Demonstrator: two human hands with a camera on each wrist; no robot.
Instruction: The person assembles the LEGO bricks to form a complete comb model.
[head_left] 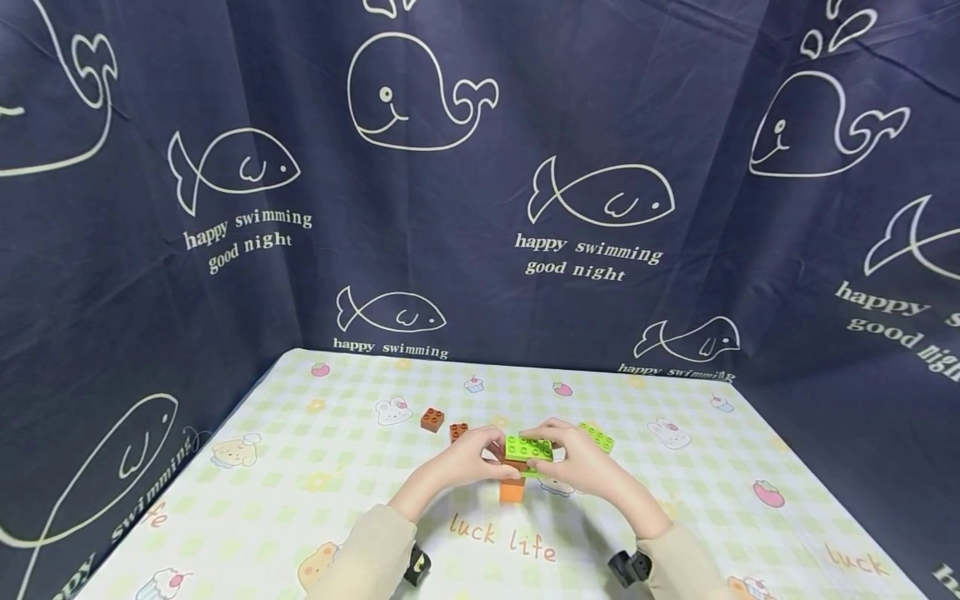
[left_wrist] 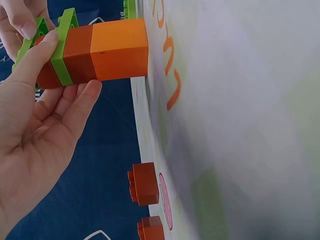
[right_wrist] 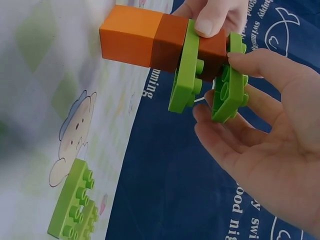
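Left hand (head_left: 477, 455) steadies and grips the brick tower (left_wrist: 79, 54), right hand (head_left: 576, 458) pinching the top green brick (head_left: 527, 447)! Best press straight down, 1 even push.

A dark blue curtain (head_left: 480, 242) hung behind and at both sides, printed in white; 2 whole whale outlines (head_left: 423, 92) showed high up, with a 3rd (head_left: 93, 71) cut off at the left edge; fish outlines (head_left: 602, 196) stood over the words "happy swimming good night" (head_left: 588, 257); a pale, green-checked tablecloth (head_left: 270, 517) spread below, bearing 2 printed rabbits (head_left: 393, 410), pink strawberries (head_left: 768, 493), cupcakes (head_left: 474, 384) and orange "luck life" lettering (head_left: 502, 539).
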